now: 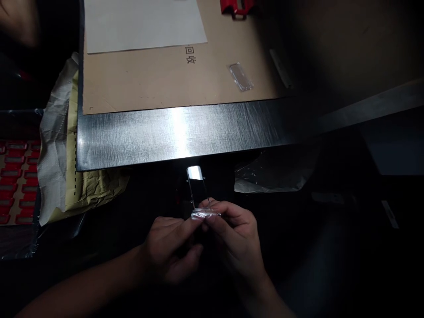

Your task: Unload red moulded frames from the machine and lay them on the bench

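Observation:
My left hand (172, 249) and my right hand (236, 240) meet below the table's front edge, in dim light. Together they pinch the near end of a small clear plastic strip-shaped piece (198, 190), which sticks up and away from my fingers and catches a bright glint at its far tip. Its near end looks crinkled, like a clear wrapper, between my fingertips. A second small clear plastic piece (241, 77) lies on the brown cardboard sheet (142, 79) on the table.
A brushed metal table edge (185, 130) runs across the view. On the cardboard lie a white paper sheet (142, 22) and a red plastic part (236, 6). A tray of red parts (15, 181) stands at left, beside crumpled wrapping (62, 145). Someone's hand (16, 17) shows top left.

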Motion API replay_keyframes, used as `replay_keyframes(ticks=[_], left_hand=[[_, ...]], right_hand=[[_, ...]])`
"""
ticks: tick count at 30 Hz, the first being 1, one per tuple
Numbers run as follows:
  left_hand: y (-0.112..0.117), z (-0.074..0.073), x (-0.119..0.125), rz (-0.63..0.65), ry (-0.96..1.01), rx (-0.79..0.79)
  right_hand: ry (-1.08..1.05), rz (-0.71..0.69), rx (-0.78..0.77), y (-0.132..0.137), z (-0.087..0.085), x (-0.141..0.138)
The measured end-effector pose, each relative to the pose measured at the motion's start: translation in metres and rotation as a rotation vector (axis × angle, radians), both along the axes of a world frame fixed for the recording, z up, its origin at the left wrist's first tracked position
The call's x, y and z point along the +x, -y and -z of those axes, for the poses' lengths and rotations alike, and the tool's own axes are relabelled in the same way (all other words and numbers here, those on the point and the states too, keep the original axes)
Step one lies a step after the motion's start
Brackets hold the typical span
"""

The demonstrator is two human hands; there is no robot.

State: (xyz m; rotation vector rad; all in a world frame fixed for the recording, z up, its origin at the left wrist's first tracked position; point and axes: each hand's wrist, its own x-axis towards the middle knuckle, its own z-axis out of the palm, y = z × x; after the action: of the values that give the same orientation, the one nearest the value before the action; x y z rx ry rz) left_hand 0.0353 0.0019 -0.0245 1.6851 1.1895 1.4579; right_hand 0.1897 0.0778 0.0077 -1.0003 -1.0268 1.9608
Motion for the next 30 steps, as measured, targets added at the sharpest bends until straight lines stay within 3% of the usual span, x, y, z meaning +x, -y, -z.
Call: replay_keyframes(ticks=[5,7,13,16,18,21,23,26,28,30], left_hand=[[-0.003,0.003,-0.006,0.047,-0.046,-0.015],[-0.002,0.0,-0.009,0.062,0.007,-0.1],[0.0,-0.015,-0.016,0.219,0.681,-0.676],[-0.006,-0.018,-0.024,0.266,0.931,-0.773],[-0.01,-0.019,-0.03,0.271,0.966,-0.801],[-0.012,-0.021,-0.038,0.24,0.88,-0.773],[-0.012,-0.022,-0.042,0.225,0.69,-0.669],[-0.012,-0.02,-0.049,0.324,0.287,-0.467],[-0.015,-0.018,-0.054,0.373,0.111,-0.422],[-0.019,-0.016,-0.061,0.324,0.04,-0.444]], right_hand=[[0.045,0.016,0.072,0.0,0.0,0.001],[0.086,0.015,0.115,0.0,0.0,0.0],[0.224,0.035,0.329,0.003,0.002,-0.004],[0.238,0.006,0.372,0.006,0.003,-0.007],[0.231,-0.005,0.369,0.007,0.003,-0.007],[0.211,-0.019,0.302,0.005,0.002,-0.006],[0.184,-0.03,0.232,0.003,0.001,-0.003],[0.129,-0.062,0.147,0.0,0.002,0.0],[0.097,-0.093,0.14,-0.001,0.003,0.001],[0.075,-0.119,0.158,-0.001,0.004,0.002]])
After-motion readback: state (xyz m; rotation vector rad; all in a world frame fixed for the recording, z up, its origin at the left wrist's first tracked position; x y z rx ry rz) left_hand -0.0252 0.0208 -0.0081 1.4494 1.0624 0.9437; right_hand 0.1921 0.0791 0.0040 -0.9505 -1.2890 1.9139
